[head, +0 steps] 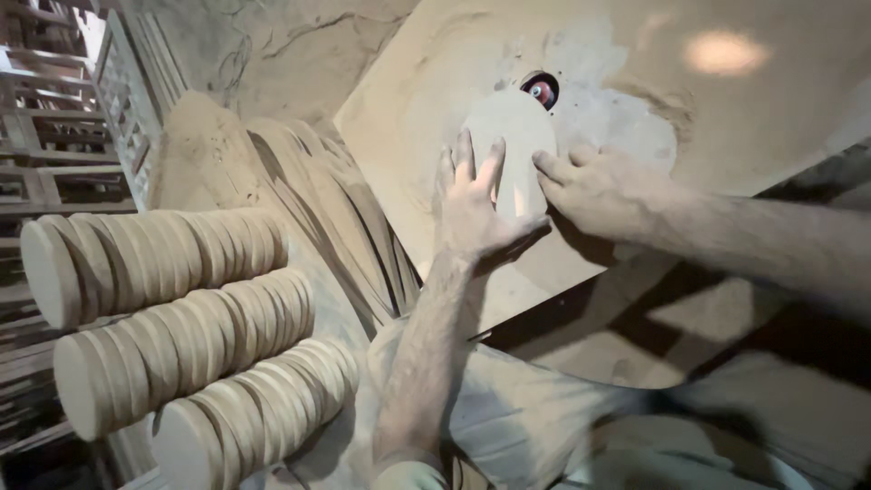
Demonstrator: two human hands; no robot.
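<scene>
- Your left hand [472, 204] lies flat, fingers spread, pressing on the round wooden disc [510, 136]; your right hand [594, 186] rests fingertips on its right edge, fingers loosely curled.
- The disc sits on the dusty table [771, 118], its top edge right at the small red cutter [542, 91].
- Keep your fingertips behind the rim, press evenly, turn slowly.
- No bins here: finished discs [163, 259] lie stacked in three rows at left, beside leaning boards [345, 209].

I see open desk [771, 118] to the right and above the red cutter [542, 90]; on the left, leaning wood slats [345, 209] and three rows of stacked discs [172, 336] block passage.
</scene>
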